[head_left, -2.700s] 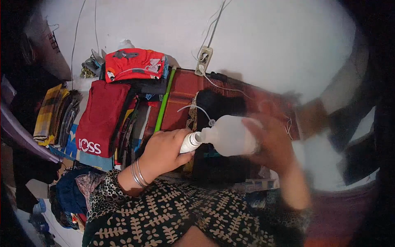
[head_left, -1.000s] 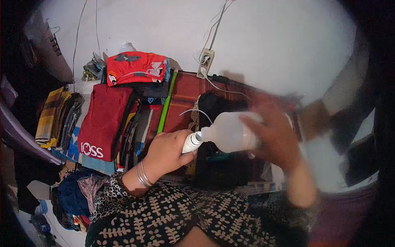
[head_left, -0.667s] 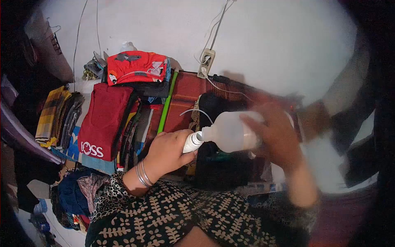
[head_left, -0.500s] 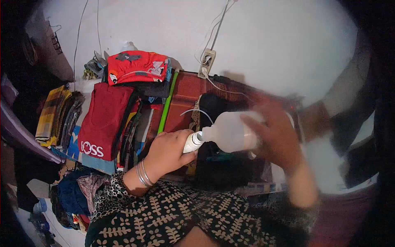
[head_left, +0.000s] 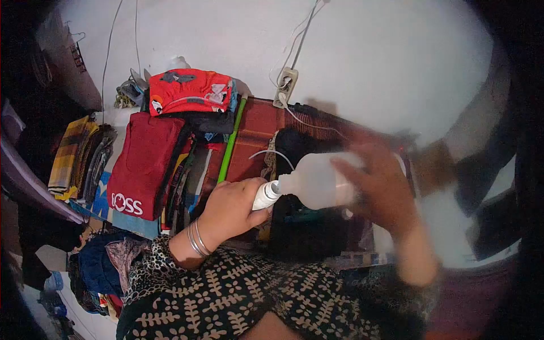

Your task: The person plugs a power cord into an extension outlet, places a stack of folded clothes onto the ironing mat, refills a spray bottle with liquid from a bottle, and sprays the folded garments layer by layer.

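My left hand (head_left: 232,208), with silver bangles at the wrist, is closed round a small white bottle (head_left: 264,196) whose open mouth faces up and to the right. Tipped on its side, a larger translucent bottle (head_left: 320,180) has its neck against that mouth. My right hand (head_left: 382,184) grips the larger bottle near its base. A thin pale curved strip (head_left: 272,152) sticks out behind the larger bottle's neck. Whether liquid passes between the two bottles cannot be made out.
Folded clothes, among them a dark red one (head_left: 141,164) and a bright red one (head_left: 190,92), are stacked at the left. A green pole (head_left: 232,141) stands beside them. A power strip (head_left: 285,88) with cables hangs against the wall. Dark cloth lies behind the bottles.
Compared with the earliest frame, both hands and bottles sit slightly further right. The larger bottle stays tilted against the small one. Over the latest frames the hands have barely moved.
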Action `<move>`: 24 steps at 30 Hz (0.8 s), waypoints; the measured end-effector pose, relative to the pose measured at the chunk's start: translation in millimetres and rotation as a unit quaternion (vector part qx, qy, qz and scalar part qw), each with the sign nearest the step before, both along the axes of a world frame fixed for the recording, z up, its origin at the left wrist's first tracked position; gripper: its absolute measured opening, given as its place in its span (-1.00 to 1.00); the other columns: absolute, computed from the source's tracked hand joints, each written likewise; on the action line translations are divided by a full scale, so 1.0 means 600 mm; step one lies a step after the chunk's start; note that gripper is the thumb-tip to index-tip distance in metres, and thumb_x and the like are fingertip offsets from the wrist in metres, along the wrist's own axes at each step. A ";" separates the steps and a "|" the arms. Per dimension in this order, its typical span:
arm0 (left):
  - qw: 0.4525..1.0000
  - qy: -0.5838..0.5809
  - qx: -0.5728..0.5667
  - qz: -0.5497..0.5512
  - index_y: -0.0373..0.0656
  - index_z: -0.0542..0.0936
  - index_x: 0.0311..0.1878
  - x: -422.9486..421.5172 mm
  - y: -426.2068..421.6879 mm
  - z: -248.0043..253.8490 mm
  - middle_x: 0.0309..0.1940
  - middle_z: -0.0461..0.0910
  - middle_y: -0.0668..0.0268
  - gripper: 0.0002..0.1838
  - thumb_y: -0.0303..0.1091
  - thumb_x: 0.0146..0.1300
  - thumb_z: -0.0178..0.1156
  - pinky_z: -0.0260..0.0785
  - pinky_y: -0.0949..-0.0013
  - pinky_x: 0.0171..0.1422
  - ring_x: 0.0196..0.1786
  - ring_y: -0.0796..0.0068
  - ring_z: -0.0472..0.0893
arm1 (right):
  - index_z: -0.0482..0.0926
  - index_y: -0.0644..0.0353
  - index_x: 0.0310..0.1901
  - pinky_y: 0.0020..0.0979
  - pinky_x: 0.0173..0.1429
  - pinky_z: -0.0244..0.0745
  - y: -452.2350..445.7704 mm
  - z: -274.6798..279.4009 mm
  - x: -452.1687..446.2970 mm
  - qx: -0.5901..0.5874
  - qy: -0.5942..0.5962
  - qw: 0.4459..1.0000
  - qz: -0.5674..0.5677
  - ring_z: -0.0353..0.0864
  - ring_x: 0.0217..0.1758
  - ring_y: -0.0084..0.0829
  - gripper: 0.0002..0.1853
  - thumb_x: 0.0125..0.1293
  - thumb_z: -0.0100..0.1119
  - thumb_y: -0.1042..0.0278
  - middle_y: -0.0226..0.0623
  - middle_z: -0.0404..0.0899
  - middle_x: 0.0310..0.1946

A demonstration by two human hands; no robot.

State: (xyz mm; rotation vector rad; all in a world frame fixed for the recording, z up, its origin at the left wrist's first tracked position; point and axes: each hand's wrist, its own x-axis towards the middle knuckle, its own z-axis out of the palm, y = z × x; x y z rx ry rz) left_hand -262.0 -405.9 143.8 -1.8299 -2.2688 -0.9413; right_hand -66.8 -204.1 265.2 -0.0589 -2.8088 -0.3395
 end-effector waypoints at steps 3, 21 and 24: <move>1.000 -0.006 -0.015 0.002 -0.19 0.44 0.08 -0.001 0.001 -0.003 -0.22 0.64 0.10 -0.44 -0.07 0.10 0.36 0.39 0.03 -0.06 -0.16 0.03 0.64 | 0.42 -0.28 0.33 0.01 0.25 0.36 -0.001 0.004 0.000 -0.008 -0.005 1.000 0.009 0.47 0.23 -0.06 -0.04 -0.27 0.57 0.35 -0.13 0.47 0.14; 0.999 -0.007 -0.032 0.010 -0.17 0.44 0.08 0.002 -0.006 -0.001 -0.22 0.64 0.10 -0.44 -0.06 0.11 0.35 0.38 0.03 -0.08 -0.17 0.02 0.64 | 0.42 -0.29 0.32 0.07 0.25 0.35 -0.008 0.006 0.001 -0.007 0.005 1.000 0.004 0.47 0.23 -0.07 -0.03 -0.30 0.58 0.35 -0.13 0.46 0.15; 0.999 -0.019 -0.031 0.006 -0.16 0.45 0.08 0.004 -0.006 0.002 -0.21 0.64 0.10 -0.45 -0.06 0.12 0.35 0.38 0.03 -0.06 -0.16 0.02 0.64 | 0.42 -0.29 0.32 0.08 0.26 0.35 -0.008 0.008 0.002 -0.007 -0.007 1.000 -0.004 0.46 0.24 -0.08 -0.02 -0.30 0.58 0.34 -0.14 0.46 0.16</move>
